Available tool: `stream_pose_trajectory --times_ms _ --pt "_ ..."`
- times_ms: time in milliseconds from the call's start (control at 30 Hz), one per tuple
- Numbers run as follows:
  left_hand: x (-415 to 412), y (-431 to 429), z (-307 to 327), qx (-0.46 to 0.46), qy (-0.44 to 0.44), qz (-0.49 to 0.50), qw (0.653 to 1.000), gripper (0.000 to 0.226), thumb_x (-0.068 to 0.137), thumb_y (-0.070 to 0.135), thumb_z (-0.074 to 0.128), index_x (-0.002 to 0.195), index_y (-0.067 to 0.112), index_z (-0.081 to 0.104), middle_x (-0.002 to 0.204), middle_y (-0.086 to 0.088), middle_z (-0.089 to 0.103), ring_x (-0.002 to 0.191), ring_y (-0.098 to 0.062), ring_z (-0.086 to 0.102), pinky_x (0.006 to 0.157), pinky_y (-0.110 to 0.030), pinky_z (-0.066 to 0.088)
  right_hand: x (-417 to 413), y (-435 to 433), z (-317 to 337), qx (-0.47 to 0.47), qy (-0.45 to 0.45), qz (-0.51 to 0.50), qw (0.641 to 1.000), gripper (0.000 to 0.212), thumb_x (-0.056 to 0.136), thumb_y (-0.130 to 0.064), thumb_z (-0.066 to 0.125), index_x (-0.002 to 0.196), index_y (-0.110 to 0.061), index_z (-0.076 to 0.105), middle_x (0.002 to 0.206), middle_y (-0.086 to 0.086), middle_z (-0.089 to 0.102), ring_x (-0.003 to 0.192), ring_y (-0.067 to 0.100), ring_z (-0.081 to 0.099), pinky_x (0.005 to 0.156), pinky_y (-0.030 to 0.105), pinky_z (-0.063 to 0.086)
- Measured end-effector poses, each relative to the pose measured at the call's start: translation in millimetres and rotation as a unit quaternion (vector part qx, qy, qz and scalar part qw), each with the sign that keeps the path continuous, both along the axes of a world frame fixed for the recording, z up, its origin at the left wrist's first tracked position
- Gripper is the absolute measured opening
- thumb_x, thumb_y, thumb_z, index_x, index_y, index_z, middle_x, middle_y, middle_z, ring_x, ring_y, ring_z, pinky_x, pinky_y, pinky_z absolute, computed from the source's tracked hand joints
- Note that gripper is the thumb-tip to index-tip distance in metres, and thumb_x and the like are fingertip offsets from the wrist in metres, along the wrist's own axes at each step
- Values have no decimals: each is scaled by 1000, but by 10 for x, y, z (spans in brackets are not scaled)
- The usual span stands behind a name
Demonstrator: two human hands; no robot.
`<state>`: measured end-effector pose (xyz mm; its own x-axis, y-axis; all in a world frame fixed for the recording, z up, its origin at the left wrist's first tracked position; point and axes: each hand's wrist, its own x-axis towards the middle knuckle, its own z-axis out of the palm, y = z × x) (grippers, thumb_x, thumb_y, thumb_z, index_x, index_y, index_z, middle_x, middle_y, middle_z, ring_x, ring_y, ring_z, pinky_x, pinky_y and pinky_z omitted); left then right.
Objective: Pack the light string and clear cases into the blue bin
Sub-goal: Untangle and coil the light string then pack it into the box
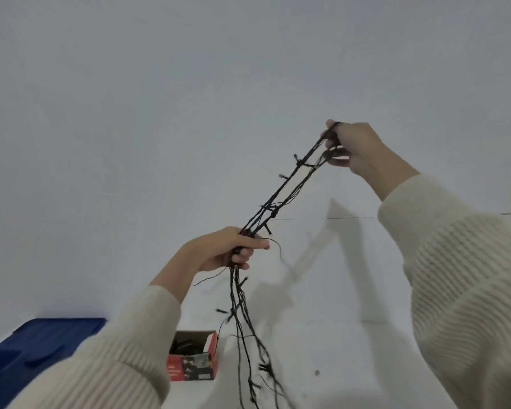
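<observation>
- The light string (281,196) is gripped by the curled fingers (254,245) of the left hand (219,249) and pinched higher up by the right hand (354,149), and is drawn taut between them.
- Loose strands are hung below the left hand, over the white desk (322,364).
- The blue bin (27,346) is seen lower left, near an open red box (194,357).

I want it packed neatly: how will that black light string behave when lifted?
Probably floppy: the light string runs straight only where the left hand and right hand stretch it; below the left hand it dangles in loose strands. Likely to tangle: little bulbs stick out and strands cross.
</observation>
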<state>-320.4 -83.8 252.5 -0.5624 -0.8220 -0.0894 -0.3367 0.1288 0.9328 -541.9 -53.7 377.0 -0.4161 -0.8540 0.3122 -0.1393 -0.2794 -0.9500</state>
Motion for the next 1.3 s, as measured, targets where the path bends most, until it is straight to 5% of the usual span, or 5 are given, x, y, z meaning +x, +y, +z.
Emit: stream_pose_trajectory --times_ms 333,667,833,1033,1300 --pt "477 -120 364 -53 -2 85 995 21 90 15 56 71 11 62 61 2 56 67 -16 61 85 -35 51 -685 -81 -737 67 -271 -72 958 28 91 -9 41 64 -12 49 64 2 45 55 15 42 51 22 40" --pt "178 -21 963 -108 95 194 970 19 84 18 54 66 14 54 60 2 46 44 -11 43 50 -18 44 -462 -45 -2372 308 35 73 948 15 90 -22 60 99 -9 59 69 8 61 40 13 55 40 16 42" --pt "-10 87 1039 -150 -24 172 973 14 84 15 58 70 11 60 56 3 54 47 -12 46 48 -19 45 -330 106 -2176 291 171 307 890 95 61 -36 80 140 -37 28 133 3 50 118 17 50 92 31 43" --pt "-181 205 1045 -146 -31 116 982 13 84 17 59 72 12 62 56 5 57 48 -11 53 52 -21 49 493 76 -1347 29 40 371 927 136 35 -60 85 146 -42 7 141 -6 32 128 11 33 108 40 14" --pt "384 34 932 -114 95 180 972 18 84 13 54 67 10 57 57 0 52 46 -13 54 50 -18 51 1366 -124 -1799 56 -25 402 914 22 87 -10 62 109 -5 64 49 -4 40 41 13 43 62 30 54"
